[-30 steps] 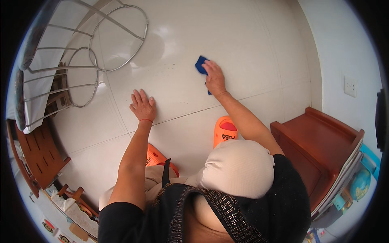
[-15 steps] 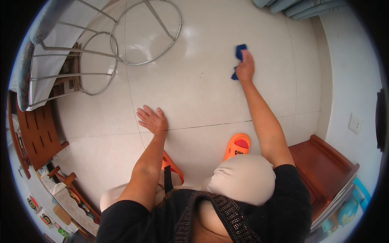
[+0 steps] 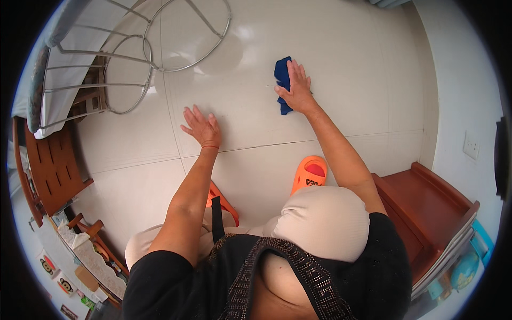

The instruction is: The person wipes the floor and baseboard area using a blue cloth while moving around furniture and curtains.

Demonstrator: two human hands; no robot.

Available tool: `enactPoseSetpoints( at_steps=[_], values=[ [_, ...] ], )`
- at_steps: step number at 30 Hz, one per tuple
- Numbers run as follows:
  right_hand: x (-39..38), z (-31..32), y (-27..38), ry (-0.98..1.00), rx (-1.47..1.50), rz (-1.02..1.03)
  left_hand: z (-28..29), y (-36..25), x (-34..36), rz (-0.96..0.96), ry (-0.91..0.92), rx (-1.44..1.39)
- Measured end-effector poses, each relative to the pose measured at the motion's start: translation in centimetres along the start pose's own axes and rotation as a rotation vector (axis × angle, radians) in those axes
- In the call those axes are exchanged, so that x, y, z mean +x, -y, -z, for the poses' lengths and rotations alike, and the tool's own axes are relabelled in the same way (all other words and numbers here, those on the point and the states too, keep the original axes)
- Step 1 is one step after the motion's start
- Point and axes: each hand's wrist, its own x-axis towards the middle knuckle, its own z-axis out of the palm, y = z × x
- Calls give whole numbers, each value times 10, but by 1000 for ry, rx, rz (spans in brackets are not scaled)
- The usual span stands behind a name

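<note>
A dark blue cloth (image 3: pixel 282 85) lies crumpled on the pale tiled floor (image 3: pixel 256 125). My right hand (image 3: pixel 296 89) rests flat on the cloth's right side, fingers stretched out and thumb apart. Left of it, my left hand (image 3: pixel 201 128) is held over the floor with its fingers spread and nothing in it. Whether its palm touches the tile cannot be told. Part of the cloth is hidden under my right hand.
Metal stool legs with ring bases (image 3: pixel 226 26) stand at the far left. A brown wooden chair (image 3: pixel 53 165) is at the left edge. Near my right arm sits a reddish-brown wooden piece of furniture (image 3: pixel 426 194), beside the white wall (image 3: pixel 458 101). Orange slippers (image 3: pixel 309 173) are on my feet.
My right hand has swept the cloth to the left across the floor, and its fingers are more spread. My left hand has moved forward, farther from my body.
</note>
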Motion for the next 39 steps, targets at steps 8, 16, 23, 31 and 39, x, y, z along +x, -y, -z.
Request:
enactPoseSetpoints(
  at_steps=[8,16,23,31,39],
  values=[
    [-37,63,-131,-500,-277,-549,11,-167,26,-910,185,-295],
    [-74,37,-148,-450,-730,-450,-27,-212,38,-736,364,-126],
    [-75,38,-160,-477,-775,-432,-10,-107,27,-461,105,-268],
    [-71,38,-178,-642,-967,-299,67,197,-47,454,40,306],
    [-71,45,-151,-416,-803,-457,56,73,70,-116,-595,-177]
  ],
)
